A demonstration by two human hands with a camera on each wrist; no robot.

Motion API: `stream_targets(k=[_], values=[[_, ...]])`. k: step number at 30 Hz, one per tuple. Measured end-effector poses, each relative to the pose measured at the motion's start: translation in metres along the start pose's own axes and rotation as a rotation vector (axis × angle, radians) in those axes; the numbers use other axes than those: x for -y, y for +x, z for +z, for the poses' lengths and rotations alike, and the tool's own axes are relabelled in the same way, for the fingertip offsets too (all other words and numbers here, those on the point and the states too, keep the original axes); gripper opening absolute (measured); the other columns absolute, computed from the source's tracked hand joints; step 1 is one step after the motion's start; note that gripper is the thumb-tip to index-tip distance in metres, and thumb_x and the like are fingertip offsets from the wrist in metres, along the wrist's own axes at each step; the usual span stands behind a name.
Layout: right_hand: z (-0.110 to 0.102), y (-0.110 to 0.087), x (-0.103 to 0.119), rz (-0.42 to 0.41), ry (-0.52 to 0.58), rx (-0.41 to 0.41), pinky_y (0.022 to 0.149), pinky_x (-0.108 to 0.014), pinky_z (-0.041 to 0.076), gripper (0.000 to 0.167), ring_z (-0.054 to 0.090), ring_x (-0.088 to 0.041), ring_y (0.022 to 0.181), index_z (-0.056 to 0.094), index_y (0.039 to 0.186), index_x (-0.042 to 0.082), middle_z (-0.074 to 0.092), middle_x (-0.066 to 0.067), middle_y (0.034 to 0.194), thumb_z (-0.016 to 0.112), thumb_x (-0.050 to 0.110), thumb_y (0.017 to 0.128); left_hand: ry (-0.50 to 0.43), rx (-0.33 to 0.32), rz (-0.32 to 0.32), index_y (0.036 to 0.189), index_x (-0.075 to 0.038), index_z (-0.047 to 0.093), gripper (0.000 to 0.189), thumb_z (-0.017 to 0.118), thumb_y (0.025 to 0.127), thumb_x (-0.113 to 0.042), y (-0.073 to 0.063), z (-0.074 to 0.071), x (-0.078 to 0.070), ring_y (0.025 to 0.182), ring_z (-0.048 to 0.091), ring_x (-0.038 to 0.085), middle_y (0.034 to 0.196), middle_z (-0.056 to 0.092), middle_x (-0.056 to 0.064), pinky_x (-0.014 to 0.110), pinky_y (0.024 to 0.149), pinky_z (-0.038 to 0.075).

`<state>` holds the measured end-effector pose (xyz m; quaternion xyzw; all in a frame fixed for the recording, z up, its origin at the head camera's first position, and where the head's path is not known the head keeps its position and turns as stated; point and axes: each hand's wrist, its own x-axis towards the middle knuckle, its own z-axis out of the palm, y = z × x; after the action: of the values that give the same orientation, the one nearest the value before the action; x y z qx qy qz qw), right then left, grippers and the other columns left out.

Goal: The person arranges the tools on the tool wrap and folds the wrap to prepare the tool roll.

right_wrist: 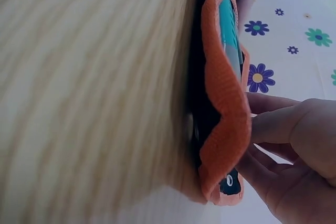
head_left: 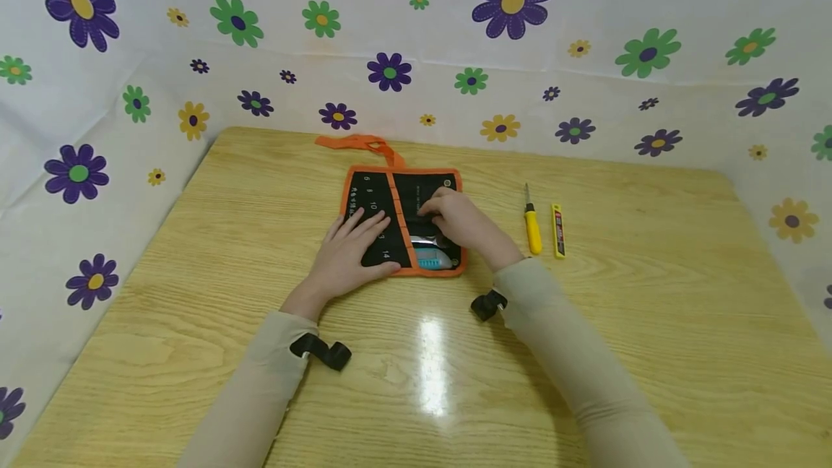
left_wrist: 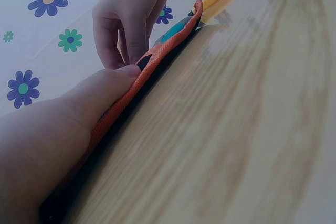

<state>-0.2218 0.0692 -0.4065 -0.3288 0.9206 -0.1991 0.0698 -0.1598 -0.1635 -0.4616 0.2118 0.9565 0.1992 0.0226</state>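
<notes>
A black tool pouch (head_left: 406,201) with orange edging and printed numbers lies unfolded on the table. My left hand (head_left: 354,251) rests on its numbered left flap with fingers spread; in the left wrist view, the left thumb (left_wrist: 113,85) lies along the orange edge. Over the pouch's right half, my right hand (head_left: 458,217) has its fingers curled downward near the pockets. Whether anything is between those fingers is hidden. Below that hand, a teal utility knife (head_left: 434,258) sits in a pocket, and beside it shows a shiny metal tool (head_left: 425,240).
Right of the pouch lie a yellow-handled screwdriver (head_left: 533,230) and a slim yellow case (head_left: 558,231) with a dark label. An orange strap (head_left: 354,141) trails from the pouch's top toward the table's back edge. A flower-printed cloth (head_left: 448,42) hangs behind.
</notes>
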Motion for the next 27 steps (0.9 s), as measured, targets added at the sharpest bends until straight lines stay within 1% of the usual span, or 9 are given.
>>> stream_targets(k=[6,14,20,24,27], values=[[0.0017,0.0016,0.0017,-0.010,-0.006,0.007,0.087,-0.036,0.050,0.025,0.059,-0.027,0.099,0.069,0.114,0.002,0.060,-0.015,0.109,0.059,-0.003,0.092,0.004,-0.001,0.002,0.152,-0.022,0.029,0.089,0.046,0.083,-0.075,0.0002,-0.0004,-0.0010,0.145,0.006,0.024,0.157,0.022,-0.005,0.049,0.115,0.000],[0.0022,0.0019,0.0026,-0.003,0.006,0.010,0.087,-0.036,0.050,0.024,0.059,-0.027,0.099,0.068,0.115,0.001,0.061,-0.015,0.109,0.059,-0.002,0.092,0.008,-0.008,0.002,0.152,-0.024,0.029,0.089,0.046,0.082,-0.076,-0.0001,-0.0002,-0.0009,0.145,0.006,0.023,0.156,0.022,-0.006,0.048,0.115,-0.001],[0.0015,0.0009,0.0029,-0.010,0.008,0.018,0.089,-0.037,0.049,0.026,0.058,-0.028,0.103,0.067,0.117,0.001,0.061,-0.015,0.111,0.057,-0.003,0.093,0.003,-0.009,0.008,0.152,-0.022,0.030,0.089,0.047,0.083,-0.074,-0.0001,-0.0013,-0.0019,0.145,0.007,0.026,0.156,0.023,-0.004,0.049,0.114,-0.001],[-0.0018,-0.0027,0.0023,0.009,0.030,0.047,0.094,-0.038,0.046,0.028,0.056,-0.028,0.110,0.064,0.121,0.000,0.059,-0.015,0.118,0.055,-0.004,0.094,0.004,-0.004,0.009,0.152,-0.021,0.030,0.089,0.048,0.083,-0.074,-0.0002,-0.0017,-0.0028,0.145,0.007,0.026,0.157,0.023,-0.003,0.050,0.114,0.000],[-0.0043,-0.0041,0.0012,0.041,0.046,0.052,0.093,-0.037,0.047,0.030,0.057,-0.028,0.109,0.062,0.123,-0.002,0.060,-0.016,0.119,0.054,-0.005,0.094,0.008,-0.001,0.006,0.152,-0.021,0.030,0.088,0.048,0.083,-0.073,0.0000,-0.0014,-0.0029,0.145,0.007,0.026,0.157,0.023,-0.004,0.049,0.114,0.000]])
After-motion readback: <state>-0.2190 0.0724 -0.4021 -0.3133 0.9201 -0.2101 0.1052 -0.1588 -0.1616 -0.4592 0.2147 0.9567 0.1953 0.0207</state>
